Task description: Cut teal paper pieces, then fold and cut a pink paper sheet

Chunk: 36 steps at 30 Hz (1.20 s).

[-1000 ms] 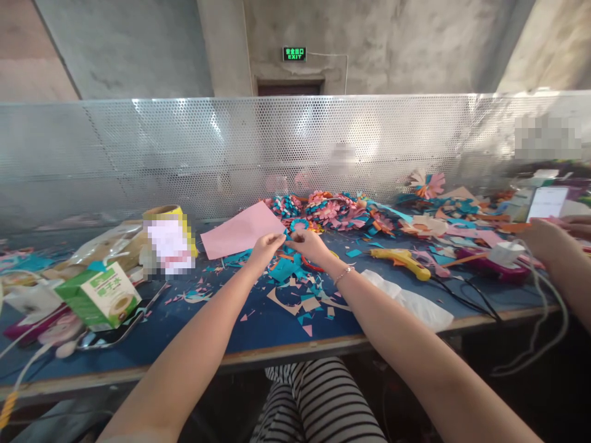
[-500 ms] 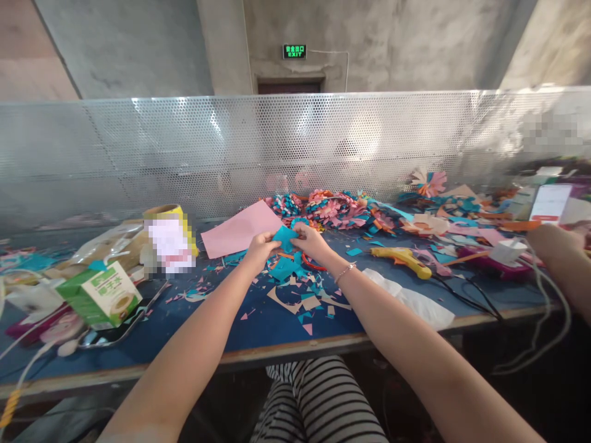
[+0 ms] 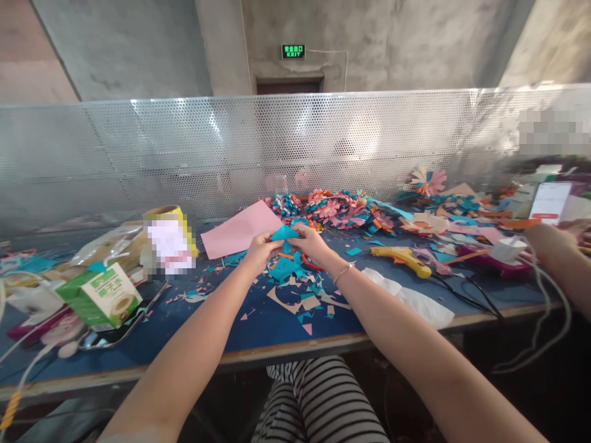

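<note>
Between my two hands is a small folded piece of blue paper (image 3: pixel 284 233). My left hand (image 3: pixel 264 248) pinches its left side, and my right hand (image 3: pixel 310 242) pinches its right side. A flat pink sheet (image 3: pixel 242 229) lies behind my left hand. Just below the hands, blue scraps (image 3: pixel 284 269) and beige offcuts (image 3: pixel 310 303) are scattered on the blue table (image 3: pixel 194 329). Partly hidden by my right hand is a red-handled tool (image 3: pixel 312 264). Behind the hands sits a heap of pink, blue and orange paper flowers (image 3: pixel 337 209).
A yellow glue gun (image 3: pixel 402 257) and white crumpled paper (image 3: pixel 406 298) lie to the right. At the left stand a green carton (image 3: pixel 104 296) and a tape roll (image 3: pixel 184 231). Another person's hand (image 3: pixel 554 243) is at the far right, near a phone (image 3: pixel 550 202). A perforated metal screen (image 3: pixel 184 154) rises behind.
The blue paper between my hands now looks flatter, as its lower part has folded or tilted. My hands have barely moved. The other person's hand at the right has shifted slightly.
</note>
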### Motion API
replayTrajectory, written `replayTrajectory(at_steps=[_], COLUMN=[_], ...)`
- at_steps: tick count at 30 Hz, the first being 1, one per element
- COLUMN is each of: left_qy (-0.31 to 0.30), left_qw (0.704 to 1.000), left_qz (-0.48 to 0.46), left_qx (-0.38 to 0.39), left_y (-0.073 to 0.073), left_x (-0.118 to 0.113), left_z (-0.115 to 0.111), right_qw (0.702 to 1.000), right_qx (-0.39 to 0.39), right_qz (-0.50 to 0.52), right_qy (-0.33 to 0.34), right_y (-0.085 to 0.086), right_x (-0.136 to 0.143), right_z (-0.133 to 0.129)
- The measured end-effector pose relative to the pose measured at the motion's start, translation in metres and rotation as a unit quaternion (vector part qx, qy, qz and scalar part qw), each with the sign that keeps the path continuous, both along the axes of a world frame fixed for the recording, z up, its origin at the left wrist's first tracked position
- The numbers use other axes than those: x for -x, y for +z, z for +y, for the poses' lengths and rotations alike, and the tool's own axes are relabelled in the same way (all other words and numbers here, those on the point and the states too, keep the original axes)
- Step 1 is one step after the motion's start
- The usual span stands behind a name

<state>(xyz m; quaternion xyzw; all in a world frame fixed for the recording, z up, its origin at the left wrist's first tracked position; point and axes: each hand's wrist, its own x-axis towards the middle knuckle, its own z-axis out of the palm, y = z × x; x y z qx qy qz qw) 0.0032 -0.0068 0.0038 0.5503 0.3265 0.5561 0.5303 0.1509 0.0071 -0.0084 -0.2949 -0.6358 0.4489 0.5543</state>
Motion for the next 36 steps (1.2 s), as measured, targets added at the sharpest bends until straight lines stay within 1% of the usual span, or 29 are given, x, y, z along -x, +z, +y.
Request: replayTrajectory(at_steps=[4, 10, 20, 24, 27, 30, 36], left_qy=[0.014, 0.041, 0.041, 0.041, 0.035, 0.029, 0.082], left_qw=[0.999, 0.995, 0.998, 0.998, 0.996, 0.996, 0.992], left_qz=[-0.025, -0.06, -0.056, -0.035, -0.023, -0.004, 0.059], left_qx=[0.031, 0.062, 0.005, -0.045, -0.074, -0.083, -0.08], left_y=[0.003, 0.006, 0.005, 0.003, 0.001, 0.001, 0.002], left_x=[0.0, -0.002, 0.001, 0.001, 0.003, 0.003, 0.001], left_z=[0.0, -0.001, 0.002, 0.004, 0.006, 0.005, 0.0], right_qw=[0.999, 0.988, 0.978, 0.979, 0.987, 0.992, 0.996], right_qx=[0.024, 0.078, 0.123, 0.108, 0.071, 0.041, 0.008], right_qz=[0.043, 0.131, 0.165, 0.176, 0.14, 0.102, 0.061], right_qy=[0.013, 0.002, 0.021, 0.009, -0.028, -0.056, -0.065], right_y=[-0.001, 0.005, 0.012, 0.012, 0.008, 0.004, 0.003], right_x=[0.002, 0.002, -0.001, 0.0, 0.001, 0.001, 0.0], right_z=[0.001, -0.004, -0.009, -0.009, -0.006, -0.002, 0.001])
